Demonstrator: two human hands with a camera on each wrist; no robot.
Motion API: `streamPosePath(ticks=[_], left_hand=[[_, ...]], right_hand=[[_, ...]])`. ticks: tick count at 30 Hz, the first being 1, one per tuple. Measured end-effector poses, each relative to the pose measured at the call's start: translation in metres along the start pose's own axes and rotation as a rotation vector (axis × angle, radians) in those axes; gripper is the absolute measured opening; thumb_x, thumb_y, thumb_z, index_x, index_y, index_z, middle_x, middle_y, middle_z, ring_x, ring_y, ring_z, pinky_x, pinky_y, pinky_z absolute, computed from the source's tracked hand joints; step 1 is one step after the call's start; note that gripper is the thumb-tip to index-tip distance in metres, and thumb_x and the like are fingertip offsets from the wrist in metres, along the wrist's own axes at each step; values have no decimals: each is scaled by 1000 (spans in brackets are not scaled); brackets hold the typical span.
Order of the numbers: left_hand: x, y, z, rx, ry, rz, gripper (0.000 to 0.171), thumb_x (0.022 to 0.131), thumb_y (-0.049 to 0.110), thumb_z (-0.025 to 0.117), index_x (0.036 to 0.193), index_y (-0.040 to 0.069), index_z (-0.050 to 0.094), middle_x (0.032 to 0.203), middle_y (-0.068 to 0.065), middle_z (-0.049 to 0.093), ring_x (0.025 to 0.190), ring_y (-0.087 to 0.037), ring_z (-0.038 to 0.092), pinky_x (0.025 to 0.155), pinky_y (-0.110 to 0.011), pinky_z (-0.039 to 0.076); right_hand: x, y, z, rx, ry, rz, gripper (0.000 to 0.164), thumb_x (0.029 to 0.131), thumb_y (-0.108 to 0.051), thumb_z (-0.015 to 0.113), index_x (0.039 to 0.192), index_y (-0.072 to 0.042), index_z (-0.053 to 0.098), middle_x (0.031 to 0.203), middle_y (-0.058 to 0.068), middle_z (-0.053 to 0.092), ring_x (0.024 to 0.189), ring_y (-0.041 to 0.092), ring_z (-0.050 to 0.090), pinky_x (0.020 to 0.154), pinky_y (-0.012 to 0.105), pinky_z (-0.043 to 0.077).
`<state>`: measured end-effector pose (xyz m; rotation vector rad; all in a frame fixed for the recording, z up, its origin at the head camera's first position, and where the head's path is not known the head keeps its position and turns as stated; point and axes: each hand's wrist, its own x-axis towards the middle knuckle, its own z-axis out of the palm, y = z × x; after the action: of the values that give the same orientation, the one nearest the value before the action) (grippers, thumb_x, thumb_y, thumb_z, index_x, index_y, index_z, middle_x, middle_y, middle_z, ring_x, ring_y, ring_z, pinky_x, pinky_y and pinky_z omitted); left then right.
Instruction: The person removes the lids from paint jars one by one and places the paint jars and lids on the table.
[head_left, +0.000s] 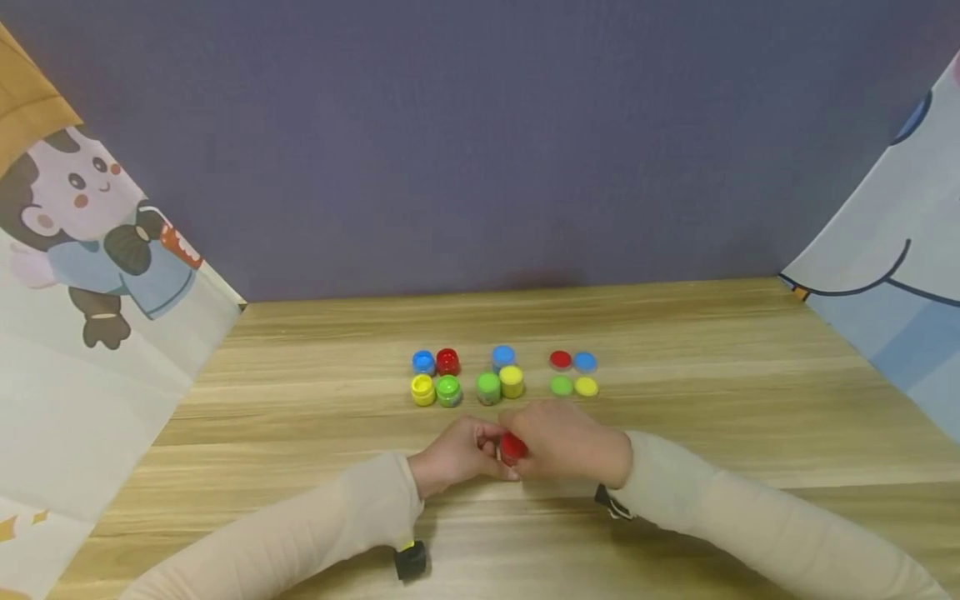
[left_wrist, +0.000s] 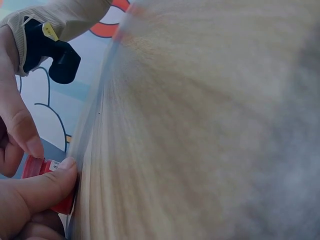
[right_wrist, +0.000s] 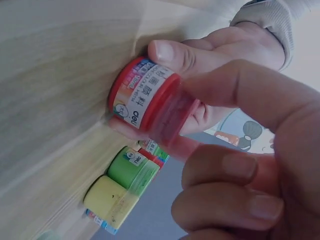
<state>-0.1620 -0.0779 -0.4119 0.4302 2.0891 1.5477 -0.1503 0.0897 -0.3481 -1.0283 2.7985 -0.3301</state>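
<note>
A small red paint jar [head_left: 513, 448] with a printed white label stands on the wooden table between both hands. My left hand [head_left: 459, 452] grips the jar body from the left, thumb on one side and fingers on the other. In the right wrist view, the jar's clear reddish lid [right_wrist: 172, 117] sits on its top. Index finger and thumb of my right hand [head_left: 564, 442] pinch that lid from either side, its other fingers curled. Past the hands stand a closed green jar [head_left: 488, 388], a closed yellow jar [head_left: 512, 381] and a closed blue jar [head_left: 503, 358].
To the left are an open blue jar [head_left: 423, 362], red jar [head_left: 447, 361], yellow jar [head_left: 422, 390] and green jar [head_left: 448, 391]. Loose lids lie at the right: red [head_left: 560, 360], blue [head_left: 585, 362], green [head_left: 561, 385], yellow [head_left: 586, 387]. A dark wall rises behind the table.
</note>
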Motion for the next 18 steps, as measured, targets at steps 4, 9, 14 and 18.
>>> streamPosePath(ticks=[4,9,14,18], left_hand=[[-1,1,1,-4,-1,-4,36,71,-4,77,105,3,70,58,2,47,54,-6,38,48,-15,29],[-1,0,0,14,-7,14,30,73,-7,73,103,-1,69,57,2,46,54,-6,38,50,-16,31],[0,-1,0,19,12,13,31,75,-8,71,105,-1,69,57,2,45,55,-7,38,51,-15,33],[0,-1,1,5,17,-2,31,72,-2,77,102,3,71,59,4,52,57,-6,42,54,-15,37]], right_hand=[[-1,2,0,12,-15,4,25,73,-22,77,84,-14,56,64,-7,47,56,8,44,47,22,37],[-1,4,2,23,-29,7,31,76,-33,76,86,-15,52,64,-7,47,54,7,43,45,21,36],[-1,3,4,78,-27,60,31,82,-40,70,85,-15,52,62,-5,47,51,7,42,43,21,33],[0,0,7,67,16,112,34,87,-39,64,67,-15,51,55,-5,41,46,6,37,41,21,29]])
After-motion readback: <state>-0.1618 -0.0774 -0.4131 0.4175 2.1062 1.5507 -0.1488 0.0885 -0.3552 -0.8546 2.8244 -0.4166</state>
